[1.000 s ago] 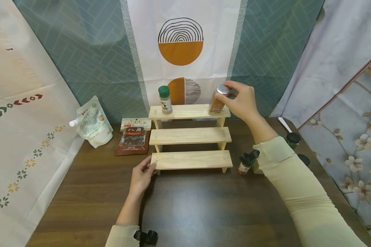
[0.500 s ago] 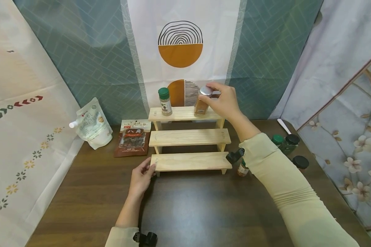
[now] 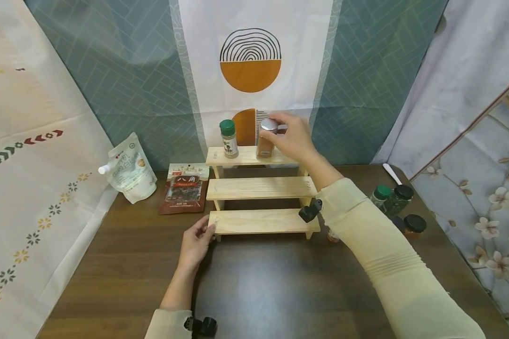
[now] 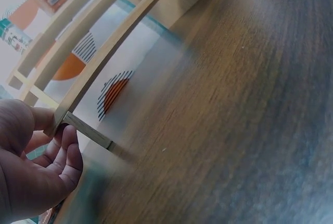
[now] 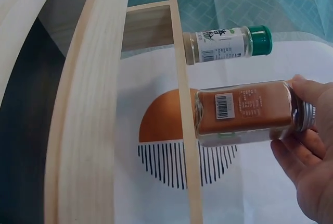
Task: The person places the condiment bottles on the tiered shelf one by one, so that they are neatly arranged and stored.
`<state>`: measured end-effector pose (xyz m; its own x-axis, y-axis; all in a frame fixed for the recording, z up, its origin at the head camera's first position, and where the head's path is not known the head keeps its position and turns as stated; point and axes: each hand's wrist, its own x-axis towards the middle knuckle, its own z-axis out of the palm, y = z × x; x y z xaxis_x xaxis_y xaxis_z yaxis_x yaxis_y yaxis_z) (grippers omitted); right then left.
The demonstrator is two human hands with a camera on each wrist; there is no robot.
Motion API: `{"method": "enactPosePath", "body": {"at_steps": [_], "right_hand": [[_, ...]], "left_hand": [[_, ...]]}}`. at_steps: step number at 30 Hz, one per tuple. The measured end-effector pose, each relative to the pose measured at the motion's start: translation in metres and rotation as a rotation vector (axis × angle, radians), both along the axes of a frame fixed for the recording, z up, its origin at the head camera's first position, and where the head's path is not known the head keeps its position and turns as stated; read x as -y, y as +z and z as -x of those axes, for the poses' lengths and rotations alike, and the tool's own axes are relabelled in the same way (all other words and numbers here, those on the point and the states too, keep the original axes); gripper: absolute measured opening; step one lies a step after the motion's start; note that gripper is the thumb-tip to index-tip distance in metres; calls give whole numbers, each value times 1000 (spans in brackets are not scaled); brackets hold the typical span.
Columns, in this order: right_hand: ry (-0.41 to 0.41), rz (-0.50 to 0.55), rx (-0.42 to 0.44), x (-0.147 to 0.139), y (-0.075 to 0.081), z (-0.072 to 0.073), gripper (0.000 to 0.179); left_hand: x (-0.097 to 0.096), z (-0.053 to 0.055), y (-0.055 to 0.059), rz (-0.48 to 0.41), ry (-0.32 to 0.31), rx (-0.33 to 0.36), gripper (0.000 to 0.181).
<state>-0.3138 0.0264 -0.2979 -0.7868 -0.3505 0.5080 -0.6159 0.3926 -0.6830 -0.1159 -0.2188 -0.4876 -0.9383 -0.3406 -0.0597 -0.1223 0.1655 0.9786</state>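
Observation:
A three-tier wooden rack (image 3: 263, 221) stands on the brown table. My left hand (image 3: 196, 240) grips the left end of its lowest shelf, thumb on top and fingers curled beneath, as the left wrist view shows. At the top shelf my right hand (image 3: 291, 140) holds a square glass jar of reddish-brown powder (image 5: 244, 109) by its silver lid. The jar is upright, its base at the shelf; whether it bears weight there I cannot tell. To its left, a small gap away, a green-capped spice bottle (image 3: 229, 140) stands on the same shelf.
Left of the rack lie a red-brown spice packet (image 3: 184, 189) and a white spouted pouch (image 3: 131, 169). On the right are a green-capped jar (image 3: 381, 195), black-lidded jars (image 3: 400, 200) and a white-handled utensil (image 3: 392, 173). My right sleeve partly hides a small bottle (image 3: 332, 235).
My right hand has moved left along the top shelf with the powder jar, from the right end to near the green-capped bottle. My left hand has stayed on the lowest shelf.

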Motion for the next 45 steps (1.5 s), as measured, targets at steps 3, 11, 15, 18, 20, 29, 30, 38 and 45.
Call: {"method": "enactPosePath", "body": {"at_steps": [3, 11, 15, 18, 20, 29, 30, 38, 45], "right_hand": [[4, -29, 19, 2, 1, 3, 42], [24, -57, 50, 7, 2, 10, 46], [-3, -46, 55, 7, 0, 10, 48], [-25, -56, 33, 8, 0, 10, 48], [-36, -65, 16, 8, -1, 11, 48], [-75, -20, 95, -1, -2, 1, 61], [-91, -9, 113, -4, -3, -1, 63], [-139, 24, 27, -31, -14, -12, 58], [-167, 13, -28, -61, -28, -19, 61]], "left_hand": [[-1, -1, 2, -5, -6, 4, 46], [-3, -1, 1, 8, -7, 17, 44], [-3, 0, -1, 7, -9, 29, 44], [-3, 1, -1, 10, -8, 28, 44], [-3, 1, -1, 12, -8, 29, 45], [-1, -1, -3, -1, -2, 26, 45], [-1, -1, -3, -2, 0, 25, 45], [0, 0, -3, 8, 12, 21, 44], [0, 0, -3, 9, 2, 20, 43]]}}
